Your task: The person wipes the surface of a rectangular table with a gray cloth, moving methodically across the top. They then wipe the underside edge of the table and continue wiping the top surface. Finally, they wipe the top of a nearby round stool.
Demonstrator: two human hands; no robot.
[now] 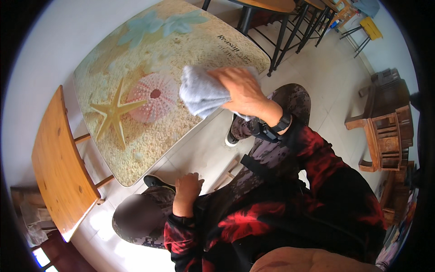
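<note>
A folded grey cloth [204,91] is gripped in my right hand [243,90], over the near right side of a table [159,136]. Whether the cloth touches the tabletop cannot be made out. The table's cover shows a printed yellow starfish, a pink sea urchin, pale blue flowers and some writing on sand. My left hand [188,188] hangs by my left leg, below the table's near edge, with its fingers loosely curled and partly hidden. Nothing shows in it.
A wooden bench [63,156] stands along the table's left side. Black-legged stools [282,37] crowd the far right corner, with a yellow-seated stool [371,29] beyond. Carved wooden furniture [384,139] lines the right wall. Tiled floor [326,95] lies between.
</note>
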